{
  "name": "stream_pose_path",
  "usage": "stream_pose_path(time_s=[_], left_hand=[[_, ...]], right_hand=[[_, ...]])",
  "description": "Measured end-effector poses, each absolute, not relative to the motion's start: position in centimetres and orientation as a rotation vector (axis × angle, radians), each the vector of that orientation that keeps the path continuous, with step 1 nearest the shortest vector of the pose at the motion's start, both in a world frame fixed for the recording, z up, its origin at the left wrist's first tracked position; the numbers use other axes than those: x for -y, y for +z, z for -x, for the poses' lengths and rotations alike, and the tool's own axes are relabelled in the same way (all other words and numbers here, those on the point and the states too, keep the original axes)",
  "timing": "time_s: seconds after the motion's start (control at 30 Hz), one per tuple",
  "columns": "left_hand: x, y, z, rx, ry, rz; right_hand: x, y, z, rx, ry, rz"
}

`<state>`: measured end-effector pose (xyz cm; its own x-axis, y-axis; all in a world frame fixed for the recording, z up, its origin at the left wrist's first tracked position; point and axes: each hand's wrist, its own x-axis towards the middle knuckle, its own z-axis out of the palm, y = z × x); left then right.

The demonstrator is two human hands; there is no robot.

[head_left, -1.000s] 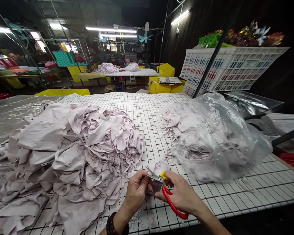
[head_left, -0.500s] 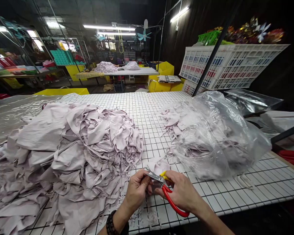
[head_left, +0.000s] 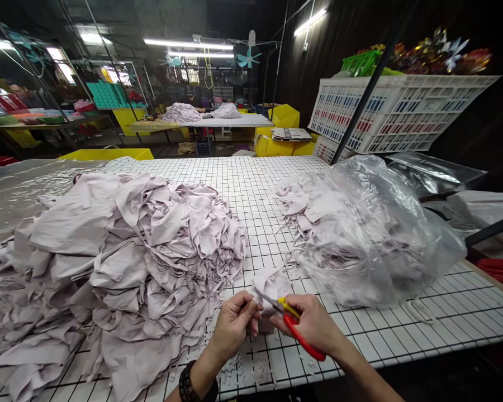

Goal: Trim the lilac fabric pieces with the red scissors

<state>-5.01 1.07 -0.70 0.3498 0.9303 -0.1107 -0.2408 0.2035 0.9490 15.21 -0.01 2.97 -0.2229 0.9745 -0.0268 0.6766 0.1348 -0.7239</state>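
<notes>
My left hand [head_left: 233, 325] pinches a small pale mauve fabric piece [head_left: 270, 286] at the near edge of the gridded table [head_left: 251, 184]. My right hand [head_left: 316, 325] is closed round red-handled scissors [head_left: 295, 329], whose blades reach the fabric piece between my hands. A large heap of mauve fabric pieces [head_left: 117, 257] lies left of my hands. A clear plastic bag [head_left: 373, 234] holding more of the same fabric lies to the right. Small trimmings [head_left: 251, 371] are scattered on the table under my hands.
White plastic crates [head_left: 398, 114] stand at the back right, with a green basket [head_left: 362, 61] on top. A clear plastic sheet [head_left: 29, 184] covers the table's far left. Behind is another table [head_left: 218, 123] with fabric piles and a person seated at it, and yellow bins [head_left: 280, 139].
My hands have shifted slightly and the scissors have tilted, their red handle now more level. The fabric piece sits a little higher between my fingers. The piles have not moved.
</notes>
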Motion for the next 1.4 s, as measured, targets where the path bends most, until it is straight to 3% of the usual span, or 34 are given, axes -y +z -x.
stream_pose_path(time_s=[0.13,0.37,0.5,0.6,0.73,0.83,1.0,1.4], left_hand=[[-0.5,-0.7,6.4,-0.892,0.984,-1.129],[0.3,-0.6,9.0,-1.039,0.985,-1.354],[-0.4,1.2,11.5,-1.46,1.005,-1.636],[-0.1,3.3,11.5,-1.763,1.055,-1.645],[1.5,3.9,7.2,-1.229,0.778,-1.367],[1.7,2.2,3.8,-0.933,0.675,-0.897],[0.9,-0.3,3.0,-0.925,0.796,-0.648],[0.3,0.8,4.4,-0.921,1.058,-0.57]], right_hand=[[-3.4,2.0,-17.3,1.727,0.964,1.596],[-9.1,-0.9,-14.9,1.846,0.938,1.562],[-8.6,1.1,-14.9,1.817,1.04,1.505],[-6.4,4.2,-15.1,1.65,1.331,1.333],[-2.4,6.2,-13.5,1.418,1.473,1.178],[0.4,5.5,-12.1,1.373,1.43,1.291],[3.4,4.9,-11.7,1.549,1.374,1.487],[3.4,5.7,-17.1,1.779,1.182,1.858]])
